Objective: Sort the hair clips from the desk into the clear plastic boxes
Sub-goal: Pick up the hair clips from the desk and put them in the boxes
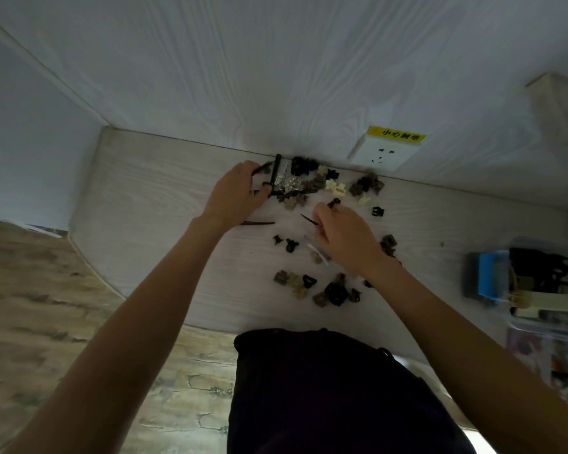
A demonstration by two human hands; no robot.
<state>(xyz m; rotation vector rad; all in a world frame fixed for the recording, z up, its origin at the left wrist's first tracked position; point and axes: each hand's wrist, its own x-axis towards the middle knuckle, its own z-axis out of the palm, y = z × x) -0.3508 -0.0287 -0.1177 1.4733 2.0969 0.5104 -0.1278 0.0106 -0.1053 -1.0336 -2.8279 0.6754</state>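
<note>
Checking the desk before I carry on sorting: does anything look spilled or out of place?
Yes: small hair clips lie scattered loose across the desk, black, brown and cream mixed together, while the clear plastic boxes sit off at the right edge.

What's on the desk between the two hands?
In the head view, between the left hand and right hand lie small tan hair clips and bare desk.

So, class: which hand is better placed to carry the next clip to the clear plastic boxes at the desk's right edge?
The right hand. It already pinches a small black claw clip and lies nearer the clear plastic boxes. The left hand is busy at the far pile, on a long black clip.
</note>
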